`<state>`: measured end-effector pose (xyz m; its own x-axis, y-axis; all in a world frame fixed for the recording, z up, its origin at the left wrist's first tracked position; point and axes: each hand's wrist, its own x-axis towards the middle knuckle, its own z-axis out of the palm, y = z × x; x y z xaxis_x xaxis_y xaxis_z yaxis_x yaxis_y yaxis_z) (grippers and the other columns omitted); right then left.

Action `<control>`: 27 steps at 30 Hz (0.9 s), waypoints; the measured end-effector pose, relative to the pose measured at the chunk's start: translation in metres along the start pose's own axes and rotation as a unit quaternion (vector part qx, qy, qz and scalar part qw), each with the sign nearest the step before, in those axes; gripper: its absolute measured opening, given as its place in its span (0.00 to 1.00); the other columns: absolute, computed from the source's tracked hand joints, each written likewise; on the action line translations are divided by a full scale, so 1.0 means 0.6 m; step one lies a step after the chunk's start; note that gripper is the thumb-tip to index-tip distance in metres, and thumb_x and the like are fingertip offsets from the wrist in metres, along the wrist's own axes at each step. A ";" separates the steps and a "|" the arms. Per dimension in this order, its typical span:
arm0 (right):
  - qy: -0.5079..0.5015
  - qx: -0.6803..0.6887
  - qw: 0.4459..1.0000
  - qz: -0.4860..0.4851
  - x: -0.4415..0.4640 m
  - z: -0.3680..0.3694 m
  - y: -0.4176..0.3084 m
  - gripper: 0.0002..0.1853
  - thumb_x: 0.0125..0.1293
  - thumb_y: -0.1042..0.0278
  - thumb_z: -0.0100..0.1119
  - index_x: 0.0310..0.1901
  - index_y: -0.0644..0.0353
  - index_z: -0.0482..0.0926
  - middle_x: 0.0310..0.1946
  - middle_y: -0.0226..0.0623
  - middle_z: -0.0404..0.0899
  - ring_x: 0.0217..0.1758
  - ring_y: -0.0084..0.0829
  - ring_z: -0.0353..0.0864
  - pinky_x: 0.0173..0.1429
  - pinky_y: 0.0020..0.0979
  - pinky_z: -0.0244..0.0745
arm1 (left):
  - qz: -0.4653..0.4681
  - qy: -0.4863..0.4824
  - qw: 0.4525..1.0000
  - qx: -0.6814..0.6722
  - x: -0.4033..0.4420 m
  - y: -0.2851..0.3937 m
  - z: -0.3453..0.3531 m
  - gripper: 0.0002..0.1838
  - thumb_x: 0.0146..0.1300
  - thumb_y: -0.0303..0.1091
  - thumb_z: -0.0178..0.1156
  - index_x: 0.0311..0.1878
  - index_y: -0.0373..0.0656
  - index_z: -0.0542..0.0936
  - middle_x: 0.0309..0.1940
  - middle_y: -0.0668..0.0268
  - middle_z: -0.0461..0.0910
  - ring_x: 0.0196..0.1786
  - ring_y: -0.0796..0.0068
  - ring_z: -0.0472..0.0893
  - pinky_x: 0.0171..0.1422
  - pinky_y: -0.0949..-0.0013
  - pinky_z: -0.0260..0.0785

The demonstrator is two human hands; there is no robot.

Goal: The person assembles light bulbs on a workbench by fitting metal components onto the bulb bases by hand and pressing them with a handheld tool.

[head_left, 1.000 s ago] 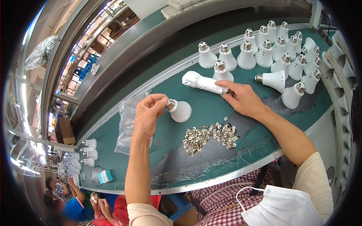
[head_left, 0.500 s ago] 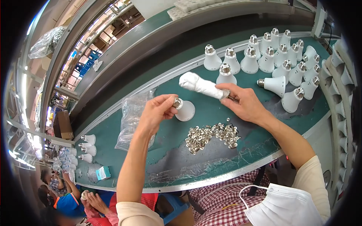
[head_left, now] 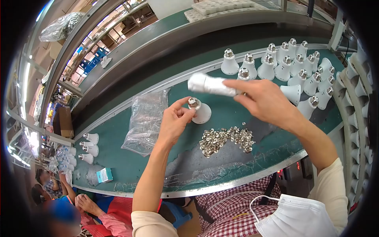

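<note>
My left hand (head_left: 174,120) is closed in a pinch around the metal cap of a white LED bulb (head_left: 202,113), which stands on its wide end on the green bench (head_left: 179,148). In my right hand (head_left: 262,99) is a tool wrapped in white material (head_left: 209,85), its bulky end pointing left above the bulb. What lies under the wrapping is hidden. A pile of small silvery metal contacts (head_left: 227,140) lies just in front of the bulb.
Many white bulbs (head_left: 229,63) stand at the back right, one lying on its side. A crumpled clear plastic bag (head_left: 147,118) is left of my hand. Farther left are a teal box (head_left: 104,175) and several bulbs (head_left: 90,151). A co-worker's hands (head_left: 87,204) show at lower left.
My left fingers have shifted their hold on the bulb's cap, with the index finger now behind it. My right hand has turned the wrapped tool more level.
</note>
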<state>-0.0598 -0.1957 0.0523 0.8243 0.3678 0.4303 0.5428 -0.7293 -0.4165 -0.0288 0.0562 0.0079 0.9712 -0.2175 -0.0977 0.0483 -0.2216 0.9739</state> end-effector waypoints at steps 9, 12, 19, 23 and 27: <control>-0.048 0.228 0.972 0.007 -0.035 0.034 -0.064 0.22 0.53 0.81 0.57 0.52 0.59 0.75 0.29 0.45 0.78 0.25 0.32 0.76 0.31 0.28 0.70 | 0.056 0.189 0.975 0.105 -0.081 0.010 -0.185 0.19 0.58 0.28 0.59 0.54 0.34 0.74 0.27 0.69 0.78 0.32 0.83 0.73 0.38 0.78 0.65; -0.030 0.241 0.970 0.024 -0.023 0.053 -0.078 0.23 0.51 0.84 0.58 0.52 0.61 0.76 0.32 0.42 0.79 0.26 0.24 0.74 0.31 0.23 0.69 | 0.056 0.344 0.898 0.269 -0.088 -0.066 -0.332 0.20 0.54 0.31 0.61 0.51 0.37 0.75 0.26 0.65 0.79 0.31 0.78 0.76 0.38 0.72 0.69; 0.012 0.166 0.985 0.034 -0.039 0.068 -0.046 0.24 0.46 0.87 0.59 0.50 0.65 0.76 0.28 0.36 0.77 0.22 0.17 0.68 0.24 0.19 0.61 | -0.097 0.623 0.582 0.514 -0.147 -0.183 -0.652 0.33 0.46 0.38 0.67 0.57 0.42 0.68 0.44 0.49 0.75 0.48 0.56 0.75 0.50 0.57 0.68; -0.003 0.146 0.986 0.086 -0.049 0.066 -0.039 0.24 0.46 0.85 0.60 0.50 0.63 0.76 0.25 0.36 0.76 0.21 0.20 0.70 0.25 0.21 0.64 | -0.272 0.591 0.574 0.498 -0.166 -0.231 -0.772 0.39 0.42 0.51 0.69 0.60 0.51 0.67 0.53 0.51 0.72 0.57 0.54 0.71 0.57 0.53 0.65; -0.110 0.080 0.990 0.031 -0.044 0.051 -0.050 0.24 0.49 0.75 0.64 0.51 0.54 0.77 0.21 0.37 0.74 0.21 0.35 0.74 0.24 0.31 0.69 | -0.103 0.498 0.756 0.413 -0.206 -0.341 -0.952 0.30 0.43 0.29 0.64 0.54 0.36 0.72 0.44 0.58 0.77 0.40 0.67 0.78 0.41 0.68 0.72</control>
<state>-0.0931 -0.1658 0.0287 0.8627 0.4547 0.2213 0.4933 -0.6607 -0.5658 -0.0254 0.6713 -0.0626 0.6773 0.6345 0.3724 0.4599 -0.7602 0.4589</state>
